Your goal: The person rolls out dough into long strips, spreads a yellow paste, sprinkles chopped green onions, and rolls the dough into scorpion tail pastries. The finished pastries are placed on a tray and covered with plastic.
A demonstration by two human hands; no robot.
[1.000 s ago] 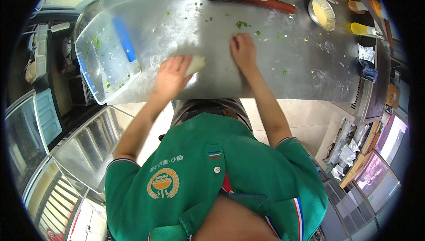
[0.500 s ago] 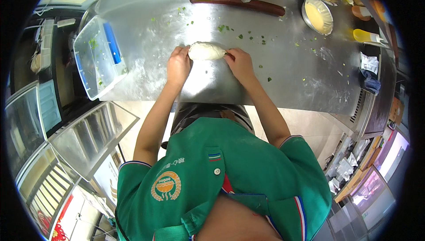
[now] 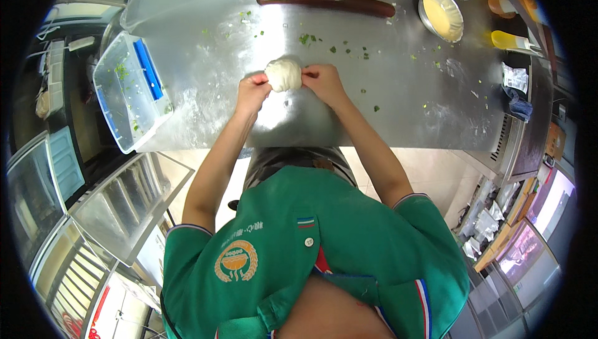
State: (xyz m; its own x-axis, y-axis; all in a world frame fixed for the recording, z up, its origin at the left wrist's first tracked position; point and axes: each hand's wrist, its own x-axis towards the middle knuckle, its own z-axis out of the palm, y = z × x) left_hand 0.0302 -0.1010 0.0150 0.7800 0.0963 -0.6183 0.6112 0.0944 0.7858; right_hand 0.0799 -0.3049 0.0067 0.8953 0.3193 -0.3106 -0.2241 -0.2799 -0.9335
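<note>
In the head view, just above the frame's centre, we pinch a round dough ball (image 3: 284, 74) between our left hand (image 3: 251, 92) and right hand (image 3: 324, 82), fingers closed on its sides over the steel worktop (image 3: 398, 108). A dark rolling pin (image 3: 327, 1) lies above it, a clear plastic tub (image 3: 128, 93) sits at left, and a round tin of batter (image 3: 441, 14) at upper right.

A small crumpled white packet (image 3: 514, 79) lies at the bench's right edge. Below it at far right, stacked white packages (image 3: 484, 226) sit on a shelf.
</note>
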